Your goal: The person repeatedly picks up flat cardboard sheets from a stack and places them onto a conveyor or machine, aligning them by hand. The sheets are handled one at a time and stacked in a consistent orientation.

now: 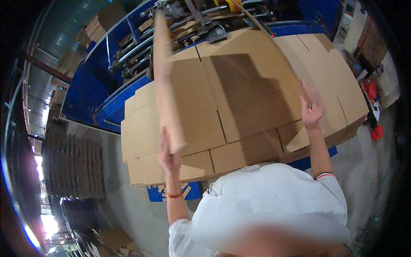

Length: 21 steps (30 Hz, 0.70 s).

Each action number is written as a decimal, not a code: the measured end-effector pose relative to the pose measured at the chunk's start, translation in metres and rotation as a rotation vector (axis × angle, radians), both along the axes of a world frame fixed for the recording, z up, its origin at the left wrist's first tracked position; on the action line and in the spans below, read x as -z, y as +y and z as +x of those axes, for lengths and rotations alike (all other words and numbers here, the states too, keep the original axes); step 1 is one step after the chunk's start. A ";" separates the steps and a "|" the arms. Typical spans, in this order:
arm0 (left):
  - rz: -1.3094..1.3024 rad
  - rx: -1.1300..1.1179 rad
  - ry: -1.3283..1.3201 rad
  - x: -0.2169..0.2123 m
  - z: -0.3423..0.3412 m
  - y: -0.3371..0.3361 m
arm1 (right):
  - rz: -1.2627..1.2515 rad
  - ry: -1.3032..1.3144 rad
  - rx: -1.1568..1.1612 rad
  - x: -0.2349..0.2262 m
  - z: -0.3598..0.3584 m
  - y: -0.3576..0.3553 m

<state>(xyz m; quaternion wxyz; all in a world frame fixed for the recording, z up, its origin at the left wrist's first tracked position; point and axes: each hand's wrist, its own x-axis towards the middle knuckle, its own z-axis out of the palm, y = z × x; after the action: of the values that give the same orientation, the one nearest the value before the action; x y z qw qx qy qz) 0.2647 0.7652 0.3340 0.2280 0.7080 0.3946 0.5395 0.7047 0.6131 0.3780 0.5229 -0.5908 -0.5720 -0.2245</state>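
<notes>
My left hand (pixel 170 156) grips the near end of a raised cardboard panel (pixel 165 81), which is smeared by motion. My right hand (pixel 313 109) has its fingers at the near end of a second raised cardboard panel (pixel 280 51), seen almost edge-on as a thin line. Between and beneath my hands lies a wide stack of flat brown cardboard blanks (pixel 188 92) with slots cut in them. A dark shadow falls across its middle. Whether the two raised panels belong to one blank, I cannot tell.
Beyond the stack stands a blue machine (pixel 111 100) with metal rollers and bars. Cardboard scraps lie on a blue surface (pixel 195 190) under the near edge. Another tall stack of sheets (pixel 73 165) stands on the left. Red items (pixel 376 132) are at the far right.
</notes>
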 end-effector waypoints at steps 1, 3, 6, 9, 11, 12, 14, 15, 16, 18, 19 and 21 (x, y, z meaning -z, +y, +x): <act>0.110 0.083 0.268 0.007 0.014 -0.003 | -0.047 0.047 -0.050 0.004 -0.005 0.003; 0.205 0.223 0.669 0.022 0.039 -0.009 | -0.121 0.137 -0.147 0.019 -0.021 0.002; 0.150 0.326 0.851 0.036 0.059 -0.014 | -0.492 -0.285 -0.165 0.058 -0.048 0.008; 0.072 0.378 0.912 0.041 0.060 -0.010 | -0.602 -0.426 -0.220 0.085 -0.057 0.020; 0.075 0.380 0.916 0.042 0.057 -0.003 | -0.601 -0.461 -0.237 0.092 -0.057 0.027; 0.090 0.377 0.916 0.042 0.056 0.001 | -0.613 -0.446 -0.252 0.093 -0.057 0.030; 0.110 0.364 0.906 0.041 0.054 0.012 | -0.591 -0.447 -0.260 0.091 -0.056 0.037; 0.105 0.360 0.903 0.041 0.054 0.017 | -0.565 -0.453 -0.257 0.090 -0.057 0.040; 0.091 0.349 0.923 0.041 0.054 0.022 | -0.562 -0.467 -0.266 0.090 -0.058 0.044; 0.151 0.332 0.887 0.041 0.055 0.031 | -0.549 -0.487 -0.244 0.091 -0.061 0.052; 0.158 0.336 0.871 0.042 0.056 0.036 | -0.557 -0.487 -0.247 0.093 -0.062 0.058; 0.173 0.314 0.885 0.043 0.059 0.043 | -0.479 -0.550 -0.210 0.097 -0.061 0.068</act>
<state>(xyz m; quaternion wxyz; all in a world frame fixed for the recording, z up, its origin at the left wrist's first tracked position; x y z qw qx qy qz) 0.3237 0.8086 0.2912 0.0571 0.9372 0.2955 0.1761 0.6441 0.6807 0.2807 0.2170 -0.5522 -0.7847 -0.1795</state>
